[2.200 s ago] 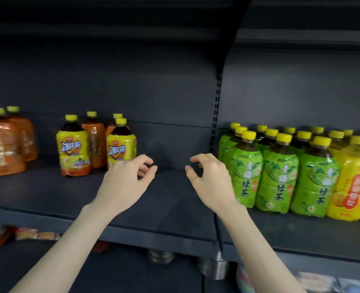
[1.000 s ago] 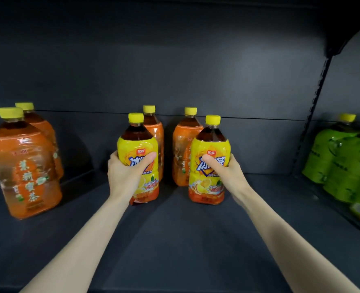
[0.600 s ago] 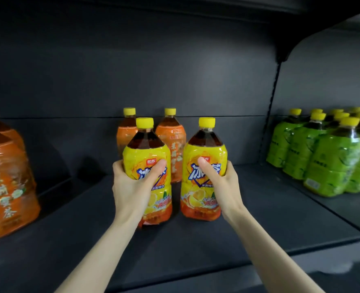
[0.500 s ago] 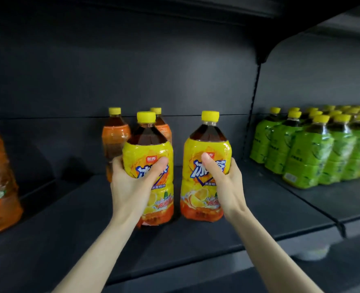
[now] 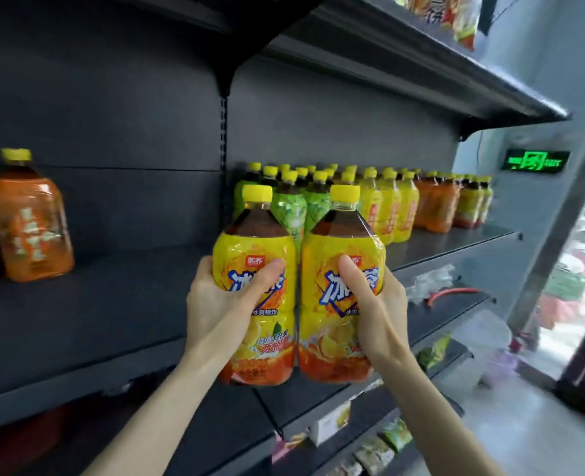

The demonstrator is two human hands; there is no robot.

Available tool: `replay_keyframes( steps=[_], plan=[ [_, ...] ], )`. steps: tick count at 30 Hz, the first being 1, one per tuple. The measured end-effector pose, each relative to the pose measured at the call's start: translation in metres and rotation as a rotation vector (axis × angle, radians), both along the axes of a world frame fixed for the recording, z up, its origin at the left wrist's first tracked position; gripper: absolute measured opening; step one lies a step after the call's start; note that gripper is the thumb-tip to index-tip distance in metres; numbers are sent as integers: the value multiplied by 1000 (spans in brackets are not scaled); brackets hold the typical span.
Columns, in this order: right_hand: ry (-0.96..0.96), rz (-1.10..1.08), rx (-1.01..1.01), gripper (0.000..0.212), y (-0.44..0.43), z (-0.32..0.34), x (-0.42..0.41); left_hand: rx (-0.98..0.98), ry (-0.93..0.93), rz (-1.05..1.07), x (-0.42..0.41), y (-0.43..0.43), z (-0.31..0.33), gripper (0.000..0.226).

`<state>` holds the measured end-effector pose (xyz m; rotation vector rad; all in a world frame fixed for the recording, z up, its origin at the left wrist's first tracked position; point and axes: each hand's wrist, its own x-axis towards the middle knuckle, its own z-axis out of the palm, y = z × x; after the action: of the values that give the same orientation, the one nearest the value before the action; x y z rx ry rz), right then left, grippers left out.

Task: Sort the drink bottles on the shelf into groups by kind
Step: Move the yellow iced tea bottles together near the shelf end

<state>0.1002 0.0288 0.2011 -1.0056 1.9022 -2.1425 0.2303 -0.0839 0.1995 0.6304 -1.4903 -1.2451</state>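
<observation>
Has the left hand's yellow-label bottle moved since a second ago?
Yes. The yellow-label bottle in the left hand has left the shelf board and gone right, up to the shelf upright it stood left of.

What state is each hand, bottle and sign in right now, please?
Left hand: grips left yellow bottle.
Right hand: grips right yellow bottle.
Left yellow bottle: capped, upright, off the shelf.
Right yellow bottle: capped, upright, held.
Orange bottle: capped, standing on shelf.
Exit sign: lit.
</observation>
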Motion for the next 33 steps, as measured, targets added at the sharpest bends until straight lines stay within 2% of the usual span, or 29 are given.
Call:
replay_keyframes(
  steps=[7, 18, 26, 30, 33],
  plan=[
    [16, -92, 1, 59, 68, 6, -101, -32, -21, -77, -108, 51, 8, 65],
    [58, -168, -27, 64, 67, 21, -287, -93, 50, -190, -306, 43, 21, 63],
    [62, -337, -62, 68, 80, 26, -438, -133, 85, -328, -476, 45, 28, 65],
    [66, -400, -71, 62, 94, 19, -519, -151, 69, -371, -562, 56, 26, 68],
    [78, -416, -68, 62, 104, 12, -583, -142, 71, -396, -625, 67, 20, 59]
  ],
)
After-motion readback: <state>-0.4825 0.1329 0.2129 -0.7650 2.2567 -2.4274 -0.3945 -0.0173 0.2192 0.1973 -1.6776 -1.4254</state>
